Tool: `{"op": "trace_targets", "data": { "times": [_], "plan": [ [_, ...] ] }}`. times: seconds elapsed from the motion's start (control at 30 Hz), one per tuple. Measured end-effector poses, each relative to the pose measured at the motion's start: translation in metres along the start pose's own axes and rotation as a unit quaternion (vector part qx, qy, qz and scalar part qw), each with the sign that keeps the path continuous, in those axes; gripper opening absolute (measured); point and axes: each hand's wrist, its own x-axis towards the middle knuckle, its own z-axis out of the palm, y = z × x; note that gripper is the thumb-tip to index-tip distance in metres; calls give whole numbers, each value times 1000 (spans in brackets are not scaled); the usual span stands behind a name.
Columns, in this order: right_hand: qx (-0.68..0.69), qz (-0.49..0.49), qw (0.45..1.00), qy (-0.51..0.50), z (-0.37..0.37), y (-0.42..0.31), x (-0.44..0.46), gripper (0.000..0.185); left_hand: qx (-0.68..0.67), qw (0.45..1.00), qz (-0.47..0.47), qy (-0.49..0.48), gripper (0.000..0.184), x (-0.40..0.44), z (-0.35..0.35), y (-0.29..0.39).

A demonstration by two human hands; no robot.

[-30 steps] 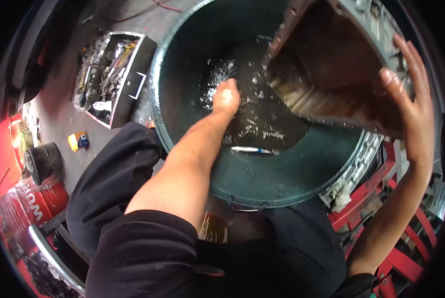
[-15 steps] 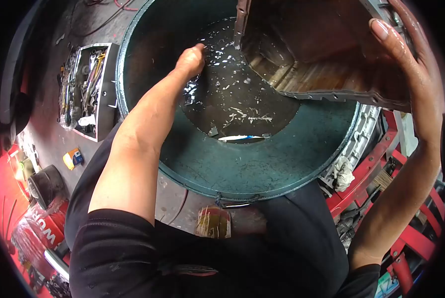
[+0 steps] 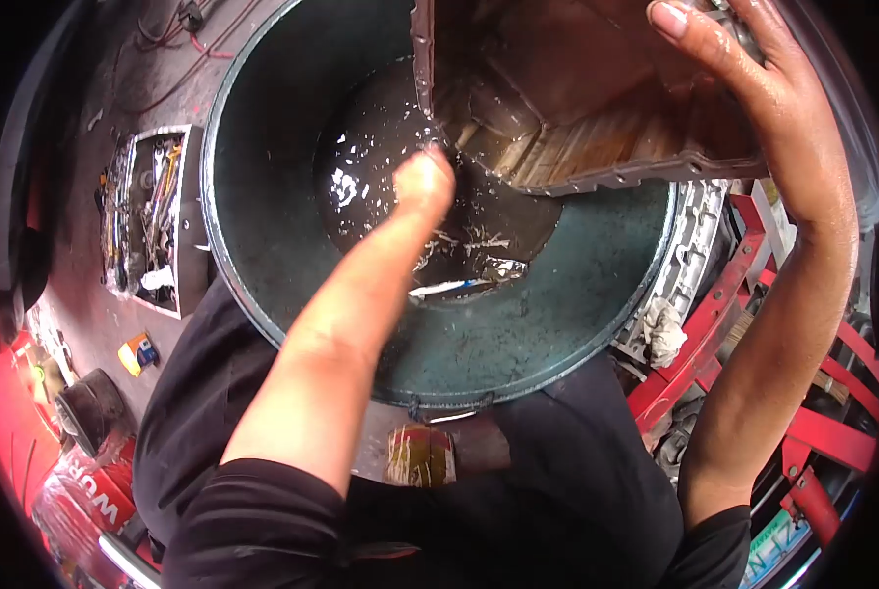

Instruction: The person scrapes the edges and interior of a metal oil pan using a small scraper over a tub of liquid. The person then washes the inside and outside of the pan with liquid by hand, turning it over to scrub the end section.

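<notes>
A large metal oil pan (image 3: 606,79), wet and brown inside with a bolt-holed flange, is tilted over a dark green round tub (image 3: 518,344). My right hand (image 3: 754,74) grips the pan at its far right side, thumb showing over the edge and the other fingers partly out of view. Dark liquid (image 3: 361,211) with floating flecks covers the tub's bottom. My left hand (image 3: 426,179) is closed and slightly blurred, above the liquid beside the pan's lower left corner. Whatever its fingers hold is hidden. A white and blue strip (image 3: 449,288) lies at the liquid's near edge.
An open toolbox (image 3: 194,250) with wrenches stands left of the tub. A yellow and blue box (image 3: 137,354) lies on the floor. To the right are a metal engine part (image 3: 690,236), a crumpled rag (image 3: 664,334) and a red metal frame (image 3: 695,363). A can (image 3: 420,456) sits between my legs.
My left hand has moved right and nearer, from the open liquid to the pan's corner. My right hand still holds the pan. The whole view has shifted slightly.
</notes>
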Motion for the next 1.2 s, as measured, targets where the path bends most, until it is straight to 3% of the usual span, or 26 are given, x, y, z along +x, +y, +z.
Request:
{"op": "trace_targets", "data": {
  "times": [0.1,0.17,0.27,0.4,0.47,0.53,0.57,0.6,0.67,0.7,0.73,0.8,0.83,0.87,0.93,1.0,1.13,1.2],
  "plan": [
    [-1,9,1000,-4,-1,0,2,79,37,995,74,-55,46,-15,18,13],
    [-9,21,1000,-2,-3,-3,1,80,-5,1000,-2,-16,31,-10,-8,19],
    [-20,32,999,-1,-7,-17,-3,83,20,996,90,7,37,-10,-20,13],
    [-37,55,998,-12,-14,-38,-3,87,-8,984,118,131,31,-8,-63,26],
    [-36,75,997,-7,-16,-40,-3,90,127,985,94,67,38,-10,-41,17],
    [-34,109,993,4,-20,-37,-4,94,112,986,121,24,39,-22,-42,12],
    [-17,95,995,-4,-23,-33,-4,94,70,996,58,6,37,-16,-47,10],
    [-8,93,996,-11,-23,-29,-5,93,108,984,108,97,25,-23,-66,16],
    [26,104,993,-39,-21,-21,-1,92,37,945,214,243,11,-32,-101,22],
    [41,110,992,-44,-20,-23,2,92,41,928,263,261,4,-32,-110,22],
    [56,116,990,-48,-18,-24,5,91,85,939,226,244,5,-21,-99,15],
    [-29,135,990,-19,-13,-28,4,91,104,982,102,120,9,-3,-78,-1],
    [-32,132,991,-15,-13,-27,3,91,103,982,107,119,9,-34,-111,32],
    [-34,136,990,-15,-13,-24,2,91,57,966,135,212,7,-41,-123,42],
    [-17,142,989,-26,-14,-22,3,90,-16,939,186,287,7,-48,-147,48],
    [-17,140,989,-31,-15,-26,4,89,98,953,182,223,11,-44,-140,41],
    [12,143,989,-46,-19,-19,3,84,-70,957,103,262,25,-53,-162,52],
    [22,144,988,-58,-26,-20,2,83,63,990,71,102,26,-49,-153,47]
  ]
}}
